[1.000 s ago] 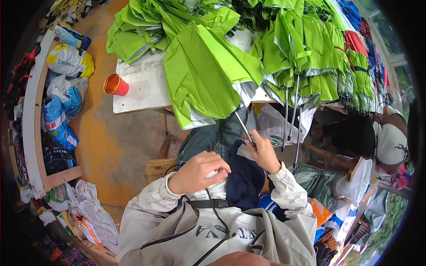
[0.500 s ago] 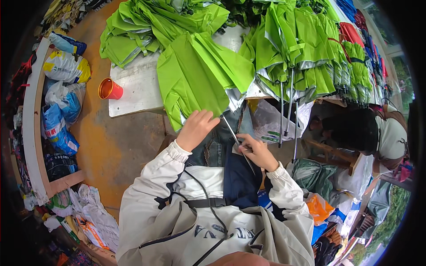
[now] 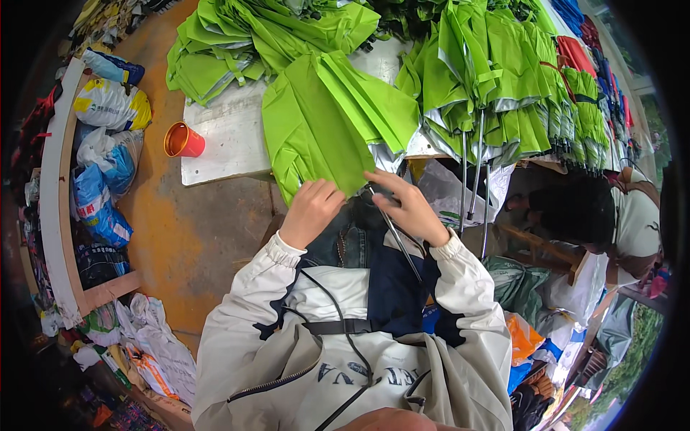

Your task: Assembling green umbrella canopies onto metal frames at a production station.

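A green umbrella (image 3: 316, 122) with a silver lining lies partly folded over the table's near edge, its metal shaft (image 3: 400, 241) slanting down toward my lap. My left hand (image 3: 313, 214) is closed on the near hem of its canopy, fingers curled over the cloth. Beside the shaft, my right hand (image 3: 408, 210) has its fingers stretched toward the canopy hem. The fingertips touch the green cloth, while the thumb stays apart lower down near the shaft. Folds of cloth and my fingers hide where the shaft enters the canopy.
More green umbrellas (image 3: 215, 50) are heaped at the far left of the white table (image 3: 223, 154). Others (image 3: 503, 86) lie at the right, shafts hanging over the edge. A red cup (image 3: 185, 141) stands at the left corner. A person (image 3: 575, 212) bends at the right. Bags (image 3: 108, 108) line the left.
My right hand has let go of the shaft and moved up to the canopy hem, its fingers opening. The left hand stays at the hem. The view has shifted slightly.
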